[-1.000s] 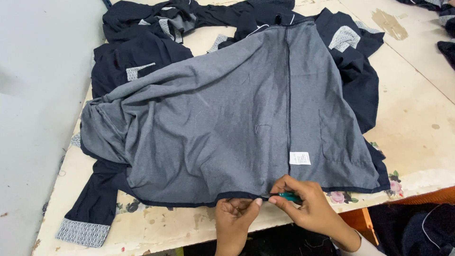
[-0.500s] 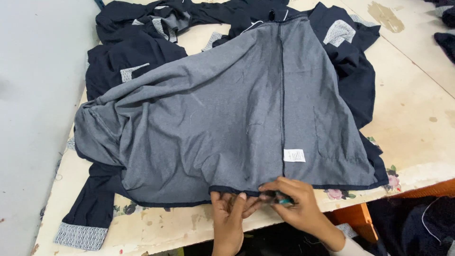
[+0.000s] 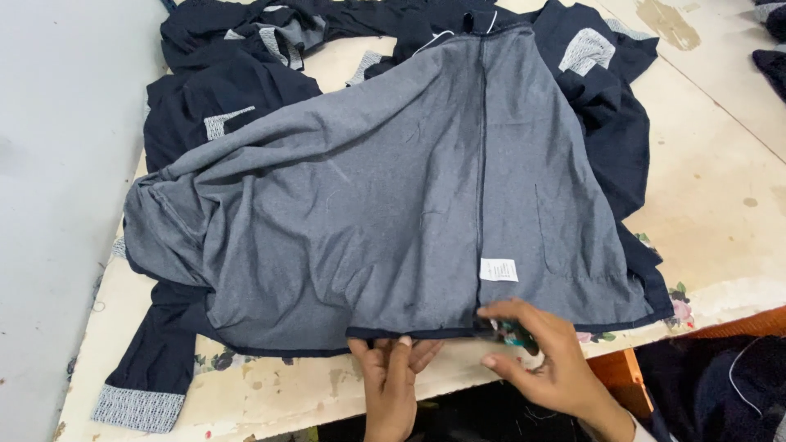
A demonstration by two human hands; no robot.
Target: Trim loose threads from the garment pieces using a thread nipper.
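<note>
A grey garment (image 3: 385, 205), turned inside out, lies spread over the table with a dark seam down its middle and a small white label (image 3: 499, 269) near the hem. My left hand (image 3: 393, 372) pinches the dark hem at the near edge. My right hand (image 3: 536, 356) sits just to the right, at the foot of the seam, gripping a small teal-handled thread snipper (image 3: 512, 330) against the hem. Most of the tool is hidden by my fingers.
Several dark navy garments (image 3: 237, 90) with grey patterned cuffs lie piled under and behind the grey one. The worn cream table (image 3: 720, 205) has its near edge by my hands. More dark cloth (image 3: 720, 385) hangs below at the right. A grey floor (image 3: 57, 205) lies left.
My hands have shifted slightly left along the hem. The view has drifted, so the garment sits a little further left and up.
</note>
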